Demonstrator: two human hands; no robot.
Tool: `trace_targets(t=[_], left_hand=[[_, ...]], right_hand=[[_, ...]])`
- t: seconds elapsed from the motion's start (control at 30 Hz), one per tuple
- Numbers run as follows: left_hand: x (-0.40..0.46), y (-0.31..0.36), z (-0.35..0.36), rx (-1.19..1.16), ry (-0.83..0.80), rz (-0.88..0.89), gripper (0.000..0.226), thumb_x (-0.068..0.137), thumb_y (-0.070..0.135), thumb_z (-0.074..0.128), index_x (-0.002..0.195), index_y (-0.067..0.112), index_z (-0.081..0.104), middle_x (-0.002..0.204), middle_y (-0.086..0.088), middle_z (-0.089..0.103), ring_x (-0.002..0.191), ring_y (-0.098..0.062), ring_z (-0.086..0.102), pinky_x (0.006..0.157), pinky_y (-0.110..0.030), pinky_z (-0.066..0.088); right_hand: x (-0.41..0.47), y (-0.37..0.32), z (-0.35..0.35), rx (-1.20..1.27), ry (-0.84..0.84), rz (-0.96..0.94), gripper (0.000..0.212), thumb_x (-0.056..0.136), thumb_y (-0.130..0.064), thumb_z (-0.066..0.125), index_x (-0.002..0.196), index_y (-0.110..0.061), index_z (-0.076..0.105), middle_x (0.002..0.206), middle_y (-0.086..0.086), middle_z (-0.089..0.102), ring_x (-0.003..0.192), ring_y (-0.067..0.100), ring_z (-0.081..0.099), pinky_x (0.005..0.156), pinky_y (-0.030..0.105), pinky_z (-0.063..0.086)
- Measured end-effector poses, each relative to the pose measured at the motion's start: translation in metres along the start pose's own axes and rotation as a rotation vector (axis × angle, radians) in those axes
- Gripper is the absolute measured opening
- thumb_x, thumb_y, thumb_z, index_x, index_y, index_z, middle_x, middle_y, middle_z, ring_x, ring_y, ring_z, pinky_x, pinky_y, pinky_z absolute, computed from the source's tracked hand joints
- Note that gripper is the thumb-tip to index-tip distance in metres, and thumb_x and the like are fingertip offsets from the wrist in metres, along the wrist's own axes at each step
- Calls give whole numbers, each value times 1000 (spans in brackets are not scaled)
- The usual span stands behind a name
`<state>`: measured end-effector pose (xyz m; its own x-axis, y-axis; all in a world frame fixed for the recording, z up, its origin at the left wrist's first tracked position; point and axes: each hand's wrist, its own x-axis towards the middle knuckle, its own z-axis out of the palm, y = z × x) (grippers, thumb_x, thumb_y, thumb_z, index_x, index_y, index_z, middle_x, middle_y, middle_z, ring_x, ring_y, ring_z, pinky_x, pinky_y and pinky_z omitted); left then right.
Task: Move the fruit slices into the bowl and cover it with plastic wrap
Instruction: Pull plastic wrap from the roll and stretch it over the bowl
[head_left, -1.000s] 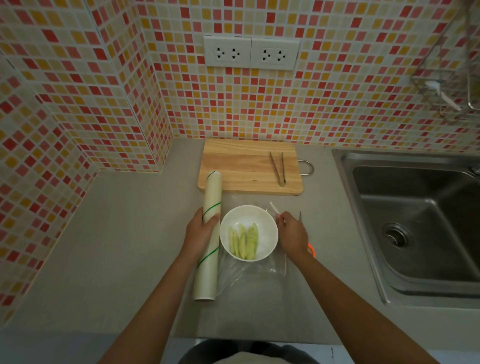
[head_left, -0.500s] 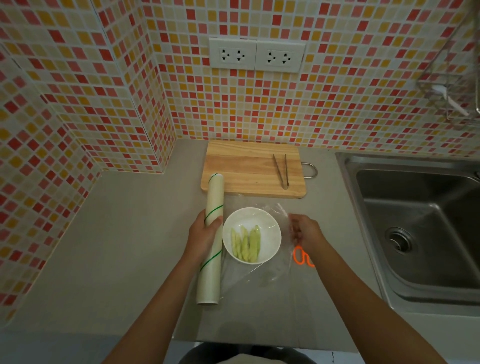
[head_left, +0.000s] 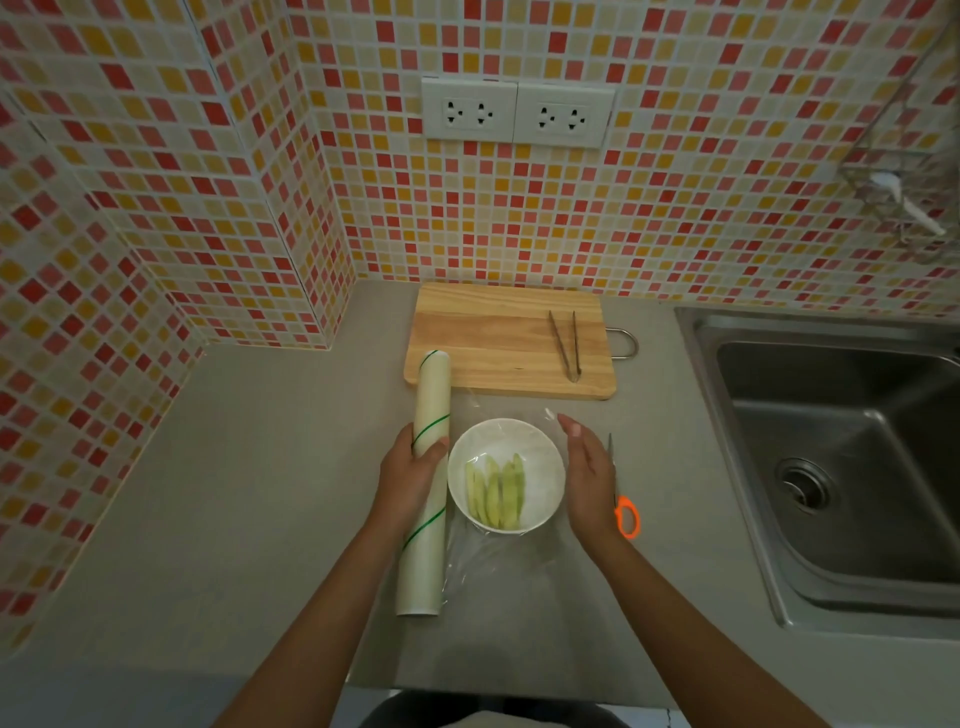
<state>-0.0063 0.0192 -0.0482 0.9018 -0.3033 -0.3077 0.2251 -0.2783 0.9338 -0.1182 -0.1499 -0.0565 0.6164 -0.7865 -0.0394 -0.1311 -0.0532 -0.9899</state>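
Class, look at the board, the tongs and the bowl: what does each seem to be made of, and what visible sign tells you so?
Board: wood, matt, with pale and darker grain bands.
Tongs: probably metal, grey, thin, with a dull sheen.
Bowl: plain white and smooth; ceramic or plastic, the look leaves it open.

Left of the left hand (head_left: 410, 470) the surface (head_left: 249, 467) lies open. Scissors (head_left: 623, 501) lie just right of the right hand (head_left: 589, 475); a cutting board (head_left: 498, 338) blocks beyond both.
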Motion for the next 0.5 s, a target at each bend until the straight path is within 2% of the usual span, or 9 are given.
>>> trace_targets(t=[0.13, 0.27, 0.37, 0.47, 0.5], left_hand=[[0, 2, 2, -13, -10, 12, 22, 90, 24, 60, 112, 24, 58, 95, 10, 65, 84, -4, 61, 65, -21, 45], [1, 3, 4, 9, -11, 24, 21, 91, 23, 58, 112, 21, 58, 97, 5, 65, 85, -11, 62, 72, -28, 47], [2, 2, 3, 29, -15, 36, 19, 91, 24, 58, 110, 22, 58, 95, 7, 65, 84, -8, 62, 69, -25, 46], [2, 2, 3, 45, -16, 39, 18, 91, 25, 57, 108, 23, 57, 93, 10, 64, 83, -5, 61, 65, -21, 44], [2, 2, 3, 47, -16, 39, 18, 91, 25, 57, 108, 23, 57, 92, 10, 64, 83, -5, 61, 65, -21, 45]], right_hand=[[2, 6, 3, 166, -84, 157, 34, 101, -19, 43, 127, -7, 60, 124, 0, 63, 116, 11, 58, 90, 13, 46], [-4, 11, 9, 291, -153, 284, 36, 101, -21, 43, 133, -10, 55, 130, 4, 60, 118, 15, 57, 97, 27, 47], [-4, 13, 11, 343, -142, 338, 35, 100, -25, 43, 127, -11, 61, 121, 4, 66, 104, 11, 66, 81, 22, 54], [-2, 11, 12, 351, -105, 405, 35, 100, -29, 42, 121, -12, 65, 115, 6, 69, 101, 17, 66, 80, 27, 54], [-2, 10, 13, 329, -98, 398, 36, 101, -30, 41, 120, -13, 66, 111, 4, 70, 97, 14, 67, 76, 24, 55]])
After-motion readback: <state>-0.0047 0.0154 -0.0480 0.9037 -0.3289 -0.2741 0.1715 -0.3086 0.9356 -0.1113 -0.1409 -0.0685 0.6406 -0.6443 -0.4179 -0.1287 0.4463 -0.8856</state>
